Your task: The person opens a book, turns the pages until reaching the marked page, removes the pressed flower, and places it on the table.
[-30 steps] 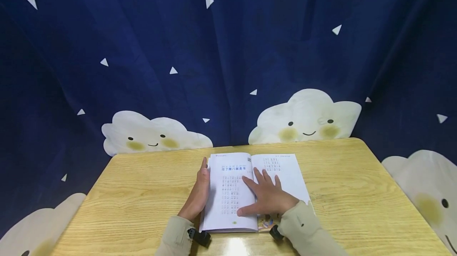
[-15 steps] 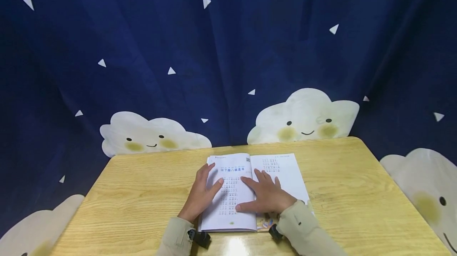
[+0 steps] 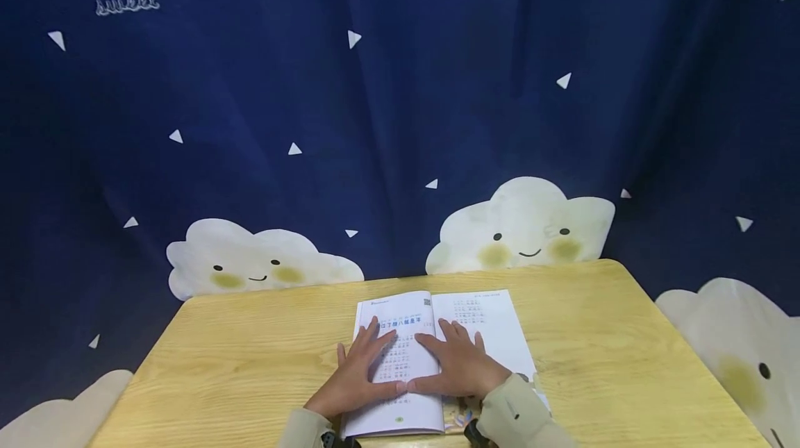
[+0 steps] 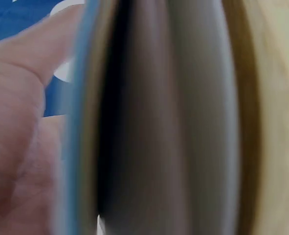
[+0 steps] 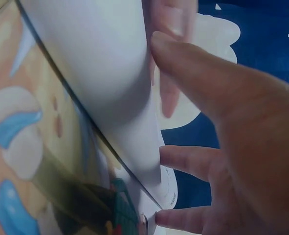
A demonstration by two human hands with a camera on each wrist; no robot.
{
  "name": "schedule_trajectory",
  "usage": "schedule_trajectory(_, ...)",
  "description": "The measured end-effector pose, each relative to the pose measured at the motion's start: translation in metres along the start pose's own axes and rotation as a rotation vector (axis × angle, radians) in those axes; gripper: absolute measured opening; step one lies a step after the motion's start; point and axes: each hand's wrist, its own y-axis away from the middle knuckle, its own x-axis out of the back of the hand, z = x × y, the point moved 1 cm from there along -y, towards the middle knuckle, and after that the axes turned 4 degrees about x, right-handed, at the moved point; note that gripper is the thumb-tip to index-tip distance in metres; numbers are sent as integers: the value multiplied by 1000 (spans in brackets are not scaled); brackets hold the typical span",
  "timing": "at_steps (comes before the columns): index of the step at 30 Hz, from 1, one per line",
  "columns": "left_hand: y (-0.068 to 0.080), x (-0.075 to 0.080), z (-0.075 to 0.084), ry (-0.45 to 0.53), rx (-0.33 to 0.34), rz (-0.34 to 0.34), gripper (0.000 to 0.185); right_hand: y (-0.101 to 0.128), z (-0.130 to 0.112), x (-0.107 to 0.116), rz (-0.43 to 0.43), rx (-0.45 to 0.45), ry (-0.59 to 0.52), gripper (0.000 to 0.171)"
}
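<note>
An open book (image 3: 487,344) with printed text lies on the table in the head view. My left hand (image 3: 357,373) rests across its left page with the fingers spread. My right hand (image 3: 464,366) lies over the middle fold, fingers spread onto both pages. The two thumbs meet, or nearly meet, low on the left page. Blurred page edges (image 4: 198,122) fill much of the left wrist view, beside part of the left hand. In the right wrist view, a curved white page (image 5: 100,63) and a coloured picture (image 5: 56,161) lie below the right hand's fingers.
The light wooden table (image 3: 250,351) extends to both sides of the book. Behind it hangs a dark blue curtain (image 3: 400,101) with white triangles and smiling clouds. Dark straps or cameras sit at both wrists, near the book's front edge.
My left hand has gone from upright at the book's left edge to lying over the left page, farther right. My right hand stays on the book. The head view has tilted up slightly.
</note>
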Motion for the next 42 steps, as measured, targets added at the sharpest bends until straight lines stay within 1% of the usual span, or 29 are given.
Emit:
schedule_trajectory(3,1,-2,-3,-15,3,-48,87,0,0,0,1,4,0,87)
schedule_trajectory(7,0,-4,-4,-13,11,-90,90,1,2,0,-10,0,5,85)
schedule_trajectory(10,0,-4,-5,-9,11,-94,91,1,5,4,-32,19,-32,82)
schedule_trajectory(13,1,-4,-5,-14,18,-85,93,0,9,15,-46,41,-110,81)
schedule_trajectory(16,2,-4,-4,-22,44,-83,95,1,18,31,-23,39,-177,82)
schedule_trajectory(19,1,-4,-3,-21,68,-86,97,6,33,47,26,0,-199,84)
schedule_trajectory(22,-1,-4,-3,-21,72,-83,97,10,51,58,63,-42,-157,88)
schedule_trajectory(25,-1,-5,-3,-22,72,-77,98,14,65,65,73,-67,-125,93)
schedule_trajectory(30,0,-5,-3,-34,76,-71,98,14,76,65,55,-122,-98,102)
schedule_trajectory(33,-1,-4,-3,-34,74,-77,98,12,81,65,67,-163,-94,106)
schedule_trajectory(35,-1,-4,-2,-38,76,-82,98,12,85,65,90,-173,-115,106)
schedule_trajectory(39,-2,-4,-3,-35,76,-82,98,10,92,64,123,-163,-178,105)
schedule_trajectory(42,-2,-5,-4,-37,70,-89,98,12,96,61,108,-199,-190,107)
